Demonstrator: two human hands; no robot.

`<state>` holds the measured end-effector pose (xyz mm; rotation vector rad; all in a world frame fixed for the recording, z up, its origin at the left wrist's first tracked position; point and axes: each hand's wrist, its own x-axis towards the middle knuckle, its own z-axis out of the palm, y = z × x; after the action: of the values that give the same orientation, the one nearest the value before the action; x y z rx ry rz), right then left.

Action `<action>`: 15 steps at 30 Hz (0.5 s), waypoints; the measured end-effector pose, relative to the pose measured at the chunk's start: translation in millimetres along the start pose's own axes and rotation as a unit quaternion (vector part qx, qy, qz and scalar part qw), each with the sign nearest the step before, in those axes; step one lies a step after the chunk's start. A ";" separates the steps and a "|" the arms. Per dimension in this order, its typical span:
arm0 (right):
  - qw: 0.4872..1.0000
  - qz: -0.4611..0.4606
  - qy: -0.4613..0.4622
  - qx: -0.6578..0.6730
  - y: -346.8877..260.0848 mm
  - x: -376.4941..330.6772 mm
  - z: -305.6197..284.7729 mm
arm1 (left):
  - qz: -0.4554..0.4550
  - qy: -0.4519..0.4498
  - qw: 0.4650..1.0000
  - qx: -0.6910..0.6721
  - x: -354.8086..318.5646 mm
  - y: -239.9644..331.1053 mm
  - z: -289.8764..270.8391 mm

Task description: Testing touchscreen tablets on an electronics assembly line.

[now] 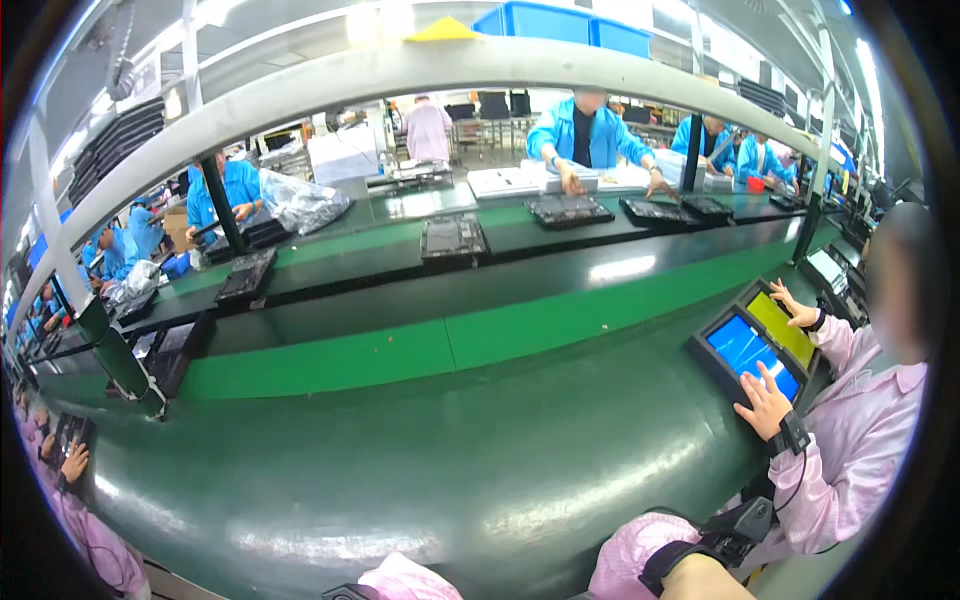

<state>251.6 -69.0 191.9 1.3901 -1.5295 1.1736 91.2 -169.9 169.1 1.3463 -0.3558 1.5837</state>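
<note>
At the lower edge, right hand [705,580]: only bare skin past a black wrist strap [665,565] in view, cut off by the edge; fingers out of sight, so cannot tell whether apart, together or clamped on anything.
Right sleeve [635,548]: pink, ending at the strap, with a black device [740,525] just beside.
Left hand: outside the view; cannot tell the state of the fingers on this side either.
Left sleeve [405,580]: pink, showing only a small part, near a dark piece [350,592] too cropped to identify.
Bench [430,450]: dark green and glossy, streaked with white reflections, spreading out in front of both sleeves.
Nearest work, framed unit [768,337]: on the right part of the bench, beyond the right sleeve; dark frame around a blue screen [736,338] and a yellow-green panel [782,328], side by side.
Neighbour in pink [850,440]: seated at the right, one hand [768,408] at the blue screen, the other [795,305] at the yellow-green panel, fingers of both spread apart.
Bright green strip [330,362]: running across behind the bench's open surface.
Far line: flat dark units [453,238] spaced along a dark strip, with a co-worker in blue [590,140] reaching over some of them.
Far left: clear plastic bag [300,205], crumpled, near another blue-clad worker [238,185].
Overhead: pale curved rail [480,70], with blue bins [560,25] above.
</note>
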 end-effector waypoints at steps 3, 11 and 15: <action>0.998 -0.004 0.069 -0.013 -4.3 1.6 2.7 | -0.030 -0.029 0.999 -0.027 -3.3 8.1 -1.4; 0.985 -0.024 0.162 -0.044 -2.3 4.3 7.4 | -0.072 0.136 0.871 -0.466 15.4 11.5 6.8; 0.980 -0.019 0.182 -0.076 -4.7 -4.0 7.5 | -0.112 0.319 0.116 -0.934 36.0 28.0 20.7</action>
<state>257.2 -74.8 186.5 1.0333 -1.2962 1.1853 84.4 -181.1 217.5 -1.3129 -0.9076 0.1352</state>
